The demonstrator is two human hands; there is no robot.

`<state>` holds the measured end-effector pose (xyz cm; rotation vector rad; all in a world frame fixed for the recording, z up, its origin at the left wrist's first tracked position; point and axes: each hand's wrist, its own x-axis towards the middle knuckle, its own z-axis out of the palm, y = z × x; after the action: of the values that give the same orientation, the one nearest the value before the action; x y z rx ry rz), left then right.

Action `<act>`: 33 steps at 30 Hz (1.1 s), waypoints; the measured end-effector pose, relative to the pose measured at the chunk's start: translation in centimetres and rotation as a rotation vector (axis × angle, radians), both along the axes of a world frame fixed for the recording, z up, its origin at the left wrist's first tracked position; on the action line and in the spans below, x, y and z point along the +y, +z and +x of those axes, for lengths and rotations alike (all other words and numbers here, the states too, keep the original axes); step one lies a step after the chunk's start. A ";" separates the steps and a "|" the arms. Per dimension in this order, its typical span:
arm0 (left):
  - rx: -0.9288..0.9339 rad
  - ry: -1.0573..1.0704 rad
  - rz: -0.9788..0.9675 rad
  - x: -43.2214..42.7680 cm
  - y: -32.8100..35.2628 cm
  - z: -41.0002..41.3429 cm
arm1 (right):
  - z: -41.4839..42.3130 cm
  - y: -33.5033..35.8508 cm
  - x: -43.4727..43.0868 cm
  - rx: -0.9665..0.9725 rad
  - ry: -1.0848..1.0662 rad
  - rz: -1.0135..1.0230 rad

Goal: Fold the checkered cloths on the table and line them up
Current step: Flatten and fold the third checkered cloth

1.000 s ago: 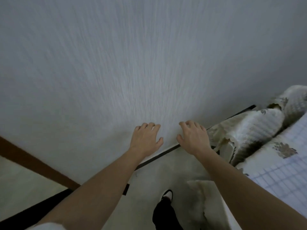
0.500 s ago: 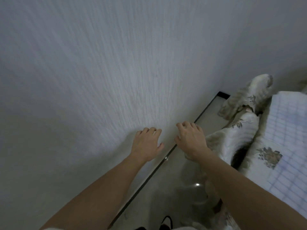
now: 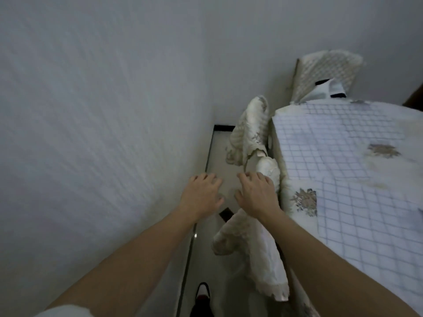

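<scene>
Two white checkered cloths lie spread flat on the table at the right: one farther away (image 3: 332, 138) and one nearer (image 3: 370, 225). Under them the table wears a cream floral cover (image 3: 304, 200). My left hand (image 3: 202, 195) hovers over the floor beside the wall, fingers apart and holding nothing. My right hand (image 3: 255, 193) is level with it, just left of the table's edge, fingers spread and empty. Neither hand touches a cloth.
A white wall (image 3: 103, 133) fills the left side. Cream chair covers (image 3: 249, 131) hang in the narrow gap between wall and table, another (image 3: 256, 255) below my right arm. A chair back (image 3: 325, 72) stands beyond the table. My shoe (image 3: 202, 294) is on the pale floor.
The view has swung right from the wall toward the table, so the checkered cloths and the chairs have come into sight. Both hands stay out in front, open.
</scene>
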<state>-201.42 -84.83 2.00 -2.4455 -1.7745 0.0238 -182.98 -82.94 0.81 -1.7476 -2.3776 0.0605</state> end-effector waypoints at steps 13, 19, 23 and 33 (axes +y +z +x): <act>-0.042 -0.745 -0.011 11.6 -1.9 18.9 | 16.1 -3.1 -0.2 0.106 -0.659 0.068; 0.039 -1.011 -0.080 13.2 -3.5 27.1 | 22.7 -5.7 -2.2 0.118 -0.848 0.015; 0.094 -1.265 -0.197 14.1 -5.4 30.7 | 23.8 -7.9 -4.4 0.132 -0.951 -0.064; 0.324 -1.767 -0.315 18.2 -12.5 36.8 | 19.9 -14.6 -7.6 0.153 -1.267 -0.234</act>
<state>-164.60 -66.63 -10.52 -2.9595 0.8383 0.4746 -163.08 -90.55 -13.82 -2.8458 -0.8445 0.2678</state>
